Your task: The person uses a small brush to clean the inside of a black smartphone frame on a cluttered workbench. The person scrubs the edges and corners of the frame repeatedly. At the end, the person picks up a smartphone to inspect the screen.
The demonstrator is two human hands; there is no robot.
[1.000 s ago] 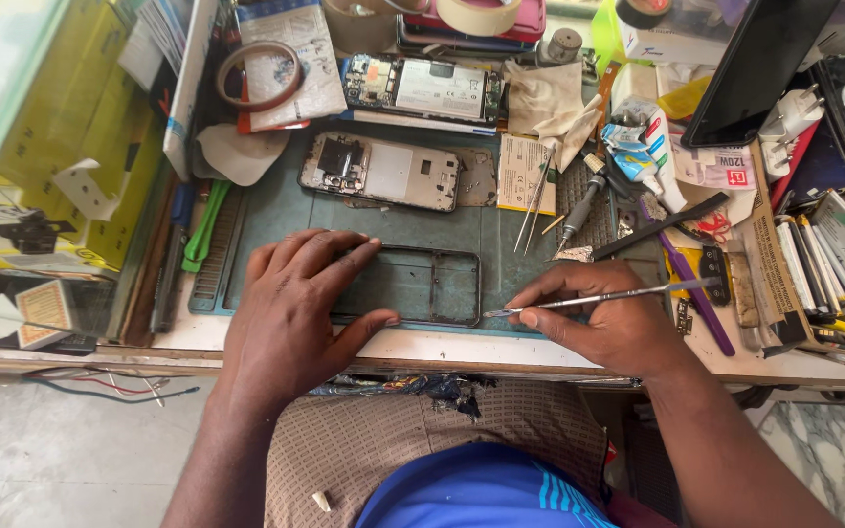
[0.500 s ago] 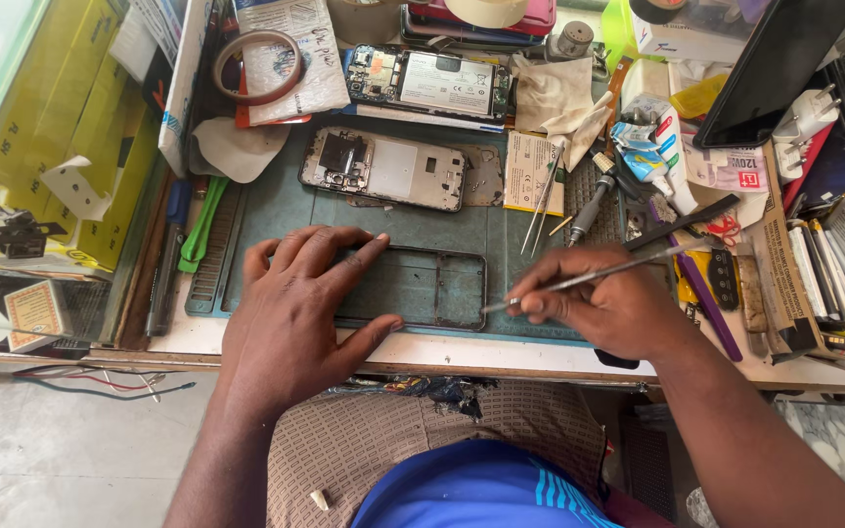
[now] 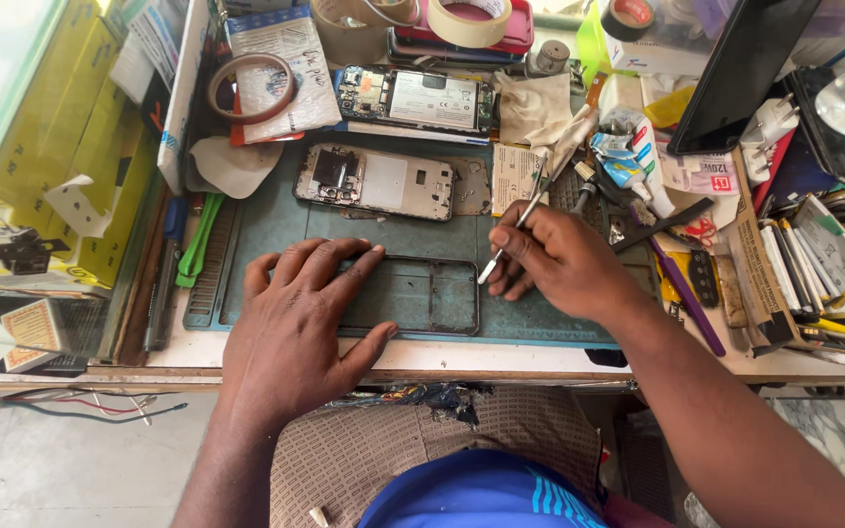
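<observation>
Phone frame (image 3: 432, 293) lies on mat (image 3: 276, 230) at bench front edge, under left hand (image 3: 290, 328). Opened phone (image 3: 378, 181) behind it. Right hand (image 3: 559, 264) with tweezers (image 3: 512, 240) just right of frame.

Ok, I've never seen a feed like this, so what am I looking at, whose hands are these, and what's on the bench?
There is one view, from a camera on the person's head, looking down at a cluttered repair bench. Both hands belong to that person. The left hand presses flat on a dark rectangular phone frame lying on a green work mat. The right hand holds metal tweezers, tips down at the frame's right edge. Beyond the frame lie two opened phones, a white cloth, rolls of tape and, to the right, loose tools and packets.
</observation>
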